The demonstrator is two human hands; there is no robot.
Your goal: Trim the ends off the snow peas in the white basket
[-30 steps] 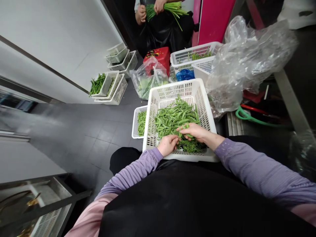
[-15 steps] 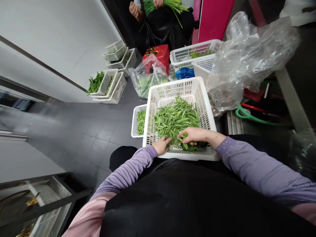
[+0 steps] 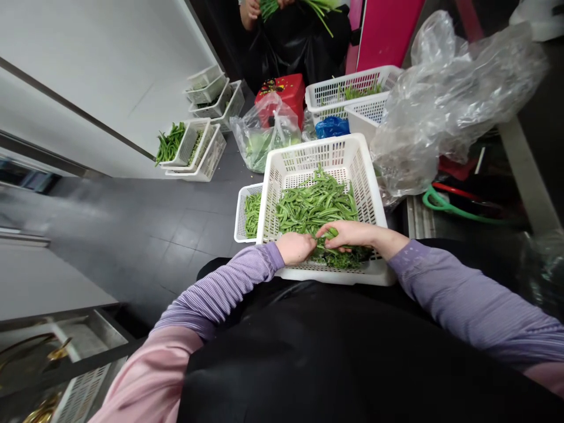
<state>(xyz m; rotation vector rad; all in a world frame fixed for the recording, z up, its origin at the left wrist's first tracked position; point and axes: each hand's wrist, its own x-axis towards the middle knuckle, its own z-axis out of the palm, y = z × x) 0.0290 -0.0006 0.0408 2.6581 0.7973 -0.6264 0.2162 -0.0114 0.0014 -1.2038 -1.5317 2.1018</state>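
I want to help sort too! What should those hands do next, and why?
Probably the right hand should pull the green pod free of the leafy stems and lay it on the pile of pods in the white basket. Its fingers seem to be pinching that pod, and the left hand is close beside it.

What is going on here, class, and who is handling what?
A person in purple sleeves has a white plastic basket on their lap. Their left hand and right hand meet over a heap of green pods, next to a tangle of leafy stems at the near end. A smaller basket of pods sits beside it on the floor. Farther off, another person's hand holds a bunch of green stems above a black bag.
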